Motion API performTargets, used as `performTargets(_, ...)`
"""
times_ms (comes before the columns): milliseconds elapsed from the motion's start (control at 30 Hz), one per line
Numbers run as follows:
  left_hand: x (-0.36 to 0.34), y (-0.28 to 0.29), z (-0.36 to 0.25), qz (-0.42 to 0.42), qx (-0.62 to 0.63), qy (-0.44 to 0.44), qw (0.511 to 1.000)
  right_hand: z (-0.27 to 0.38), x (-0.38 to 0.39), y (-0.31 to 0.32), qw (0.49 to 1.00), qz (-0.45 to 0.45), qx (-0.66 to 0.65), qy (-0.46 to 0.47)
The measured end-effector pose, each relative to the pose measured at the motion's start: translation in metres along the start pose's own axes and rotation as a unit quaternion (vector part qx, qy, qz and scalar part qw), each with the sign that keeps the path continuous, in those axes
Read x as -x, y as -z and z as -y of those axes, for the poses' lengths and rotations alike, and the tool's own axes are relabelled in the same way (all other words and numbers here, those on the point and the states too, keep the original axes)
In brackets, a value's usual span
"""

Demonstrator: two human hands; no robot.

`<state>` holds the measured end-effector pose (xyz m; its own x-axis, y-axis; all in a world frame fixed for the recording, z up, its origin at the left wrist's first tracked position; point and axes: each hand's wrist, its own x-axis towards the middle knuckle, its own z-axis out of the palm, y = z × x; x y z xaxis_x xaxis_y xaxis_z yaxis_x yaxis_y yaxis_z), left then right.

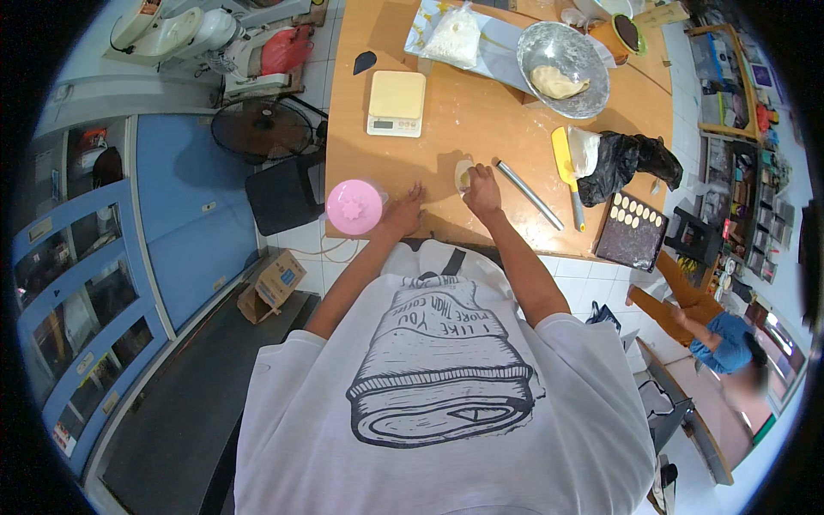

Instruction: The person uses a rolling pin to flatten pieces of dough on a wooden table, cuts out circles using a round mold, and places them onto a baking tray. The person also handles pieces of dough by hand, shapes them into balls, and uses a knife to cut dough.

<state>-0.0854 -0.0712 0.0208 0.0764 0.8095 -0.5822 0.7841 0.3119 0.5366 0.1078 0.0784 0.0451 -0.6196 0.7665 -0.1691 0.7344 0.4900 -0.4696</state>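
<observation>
My right hand is at a small flattened piece of dough on the wooden table, its fingertips closed on the near right part; the fingers cover some of it. My left hand lies on the table with fingers stretched out, holding nothing. Just left of it stands a round pink tub with a flower-shaped top. A metal rolling pin rests at a slant to the right of my right hand. Beyond both hands sits a cream kitchen scale.
At the far right, a metal bowl holds a dough lump beside a bag of white powder. Further right lie a yellow spatula, a black plastic bag and a dark baking tray with several pale pieces. A person is at right.
</observation>
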Motion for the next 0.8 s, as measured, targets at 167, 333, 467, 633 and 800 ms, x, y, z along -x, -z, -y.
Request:
performTargets(167,0.002,0.012,-0.012,0.035,-0.013,0.029,0.999,-0.003,-0.001,-0.002,1.0,-0.001,0.001,0.002)
performTargets(333,-0.007,0.003,-0.001,0.034,-0.042,0.008,0.998,-0.014,0.002,-0.006,1.0,-0.005,0.015,0.017)
performTargets(467,-0.017,-0.032,0.022,-0.028,0.01,-0.032,0.999,-0.016,0.015,0.012,0.997,-0.034,-0.052,0.039)
performTargets(633,-0.021,-0.044,0.032,-0.055,-0.043,-0.051,0.996,-0.021,0.029,0.025,0.977,-0.104,-0.171,-0.07)
performTargets(800,-0.012,-0.012,-0.002,-0.024,-0.005,0.01,1.0,-0.054,0.073,0.023,0.986,-0.12,-0.074,-0.088)
